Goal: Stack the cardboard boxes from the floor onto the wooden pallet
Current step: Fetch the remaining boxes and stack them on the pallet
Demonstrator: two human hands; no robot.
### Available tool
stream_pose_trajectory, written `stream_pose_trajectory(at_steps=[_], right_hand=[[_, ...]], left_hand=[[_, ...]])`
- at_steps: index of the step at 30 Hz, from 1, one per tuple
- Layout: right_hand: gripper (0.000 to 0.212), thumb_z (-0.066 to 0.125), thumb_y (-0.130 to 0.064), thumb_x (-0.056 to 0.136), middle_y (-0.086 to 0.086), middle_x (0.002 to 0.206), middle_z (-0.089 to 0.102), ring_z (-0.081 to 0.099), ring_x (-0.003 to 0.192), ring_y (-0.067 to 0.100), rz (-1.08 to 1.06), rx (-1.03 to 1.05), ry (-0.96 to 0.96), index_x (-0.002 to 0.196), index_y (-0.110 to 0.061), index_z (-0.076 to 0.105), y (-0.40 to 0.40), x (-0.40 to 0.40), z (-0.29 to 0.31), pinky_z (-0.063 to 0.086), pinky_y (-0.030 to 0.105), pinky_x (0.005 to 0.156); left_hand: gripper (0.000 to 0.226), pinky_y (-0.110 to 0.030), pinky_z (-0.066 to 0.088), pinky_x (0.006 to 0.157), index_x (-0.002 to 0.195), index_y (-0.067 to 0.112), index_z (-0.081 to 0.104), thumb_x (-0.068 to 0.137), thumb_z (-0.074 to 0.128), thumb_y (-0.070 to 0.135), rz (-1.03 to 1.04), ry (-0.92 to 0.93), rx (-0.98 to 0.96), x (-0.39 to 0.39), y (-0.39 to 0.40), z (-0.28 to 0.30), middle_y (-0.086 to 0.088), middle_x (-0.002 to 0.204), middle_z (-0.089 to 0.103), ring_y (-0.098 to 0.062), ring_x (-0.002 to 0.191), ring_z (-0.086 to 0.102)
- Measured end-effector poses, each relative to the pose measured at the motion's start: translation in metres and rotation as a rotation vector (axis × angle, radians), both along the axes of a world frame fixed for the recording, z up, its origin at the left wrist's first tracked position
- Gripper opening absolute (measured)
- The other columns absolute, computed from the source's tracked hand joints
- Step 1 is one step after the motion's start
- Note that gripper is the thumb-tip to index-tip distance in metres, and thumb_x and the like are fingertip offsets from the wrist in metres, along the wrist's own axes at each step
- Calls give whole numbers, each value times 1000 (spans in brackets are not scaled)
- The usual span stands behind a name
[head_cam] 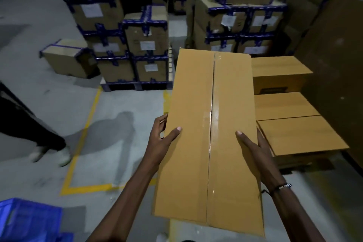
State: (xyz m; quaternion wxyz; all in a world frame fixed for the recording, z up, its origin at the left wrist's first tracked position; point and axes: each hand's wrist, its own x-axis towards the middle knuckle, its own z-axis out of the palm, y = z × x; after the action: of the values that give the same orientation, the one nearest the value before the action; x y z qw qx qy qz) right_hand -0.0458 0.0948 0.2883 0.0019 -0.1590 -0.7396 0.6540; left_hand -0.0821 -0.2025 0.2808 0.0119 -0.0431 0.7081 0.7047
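A long tan cardboard box [214, 133] with a clear tape seam down its top is held in the air in front of me. My left hand [160, 141] grips its left edge, thumb on top and fingers underneath. My right hand [255, 149] grips the right edge the same way. To the right, three matching tan boxes [290, 104] lie in a row, low down, on a stack of flat tan layers; the wooden pallet beneath is not clearly visible.
Stacks of brown boxes with blue tape [137, 45] stand on a pallet ahead, more [239, 25] at centre back. Another person's legs [39, 139] are at the left. A blue crate [29, 220] sits bottom left. Yellow floor lines [86, 124] mark a bay. Tall cartons [337, 65] line the right.
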Motion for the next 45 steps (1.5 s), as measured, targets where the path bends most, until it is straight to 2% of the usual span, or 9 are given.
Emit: stream_pose_trajectory(at_steps=[5, 9, 15, 20, 24, 29, 36, 39, 45], right_hand=[[90, 71, -74, 72, -13, 143, 54, 51, 132, 20, 67, 23, -14, 152, -43, 41, -71, -44, -4, 44, 52, 109], [83, 71, -68, 82, -17, 144, 49, 45, 134, 15, 76, 41, -19, 153, -42, 38, -106, -78, -6, 38, 53, 115], [93, 70, -76, 76, -10, 157, 44, 40, 143, 20, 47, 55, -37, 155, -44, 35, -137, -137, -13, 34, 56, 117], [92, 71, -78, 70, -13, 145, 56, 51, 133, 18, 4, 11, -18, 151, -46, 42, -157, -205, -25, 42, 52, 112], [89, 72, -75, 74, -15, 147, 53, 48, 134, 16, -35, -18, -8, 152, -47, 40, -171, -273, -32, 40, 51, 114], [74, 70, -61, 85, -15, 140, 56, 50, 132, 17, -93, -50, -15, 151, -42, 43, -183, -351, -35, 40, 47, 112], [73, 71, -62, 85, -27, 128, 57, 49, 129, 12, -160, -66, -15, 150, -44, 43, -190, -434, -27, 40, 41, 108], [81, 71, -71, 78, -19, 138, 60, 53, 131, 14, -207, -62, -16, 150, -45, 44, -189, -460, -27, 43, 47, 111], [93, 71, -81, 68, -14, 138, 60, 55, 129, 18, -350, -61, -26, 150, -46, 43, -188, -513, -36, 48, 52, 108]], left_hand=[[51, -41, 54, 106, 139, 38, 53, 94, 78, 32, 65, -3, -17, -27, -75, -4, 19, 136, 65, -2, 126, 61], [53, -40, 54, 105, 140, 37, 52, 94, 77, 33, 71, -13, -40, -59, -111, -8, 17, 138, 64, -1, 127, 61], [53, -40, 55, 103, 140, 38, 52, 94, 77, 35, 47, -18, -53, -125, -142, -17, 16, 138, 64, -4, 126, 62], [55, -35, 55, 98, 139, 42, 51, 92, 77, 41, 22, -10, -94, -204, -162, -22, 18, 137, 63, -4, 125, 62], [52, -26, 54, 90, 138, 42, 50, 93, 76, 38, -18, -3, -118, -281, -173, -19, 18, 136, 63, -1, 121, 63], [47, -20, 52, 86, 134, 44, 50, 95, 75, 34, -73, -8, -142, -372, -180, -11, 20, 134, 63, 2, 119, 63], [49, -31, 54, 93, 136, 43, 51, 93, 76, 38, -159, -32, -147, -483, -180, -6, 17, 135, 63, 0, 120, 63], [49, -25, 53, 86, 137, 41, 52, 94, 76, 37, -220, -36, -144, -526, -172, -6, 18, 133, 65, 9, 113, 63], [52, -34, 52, 99, 139, 39, 51, 94, 77, 36, -368, -36, -162, -619, -156, -17, 14, 137, 64, -3, 123, 62]])
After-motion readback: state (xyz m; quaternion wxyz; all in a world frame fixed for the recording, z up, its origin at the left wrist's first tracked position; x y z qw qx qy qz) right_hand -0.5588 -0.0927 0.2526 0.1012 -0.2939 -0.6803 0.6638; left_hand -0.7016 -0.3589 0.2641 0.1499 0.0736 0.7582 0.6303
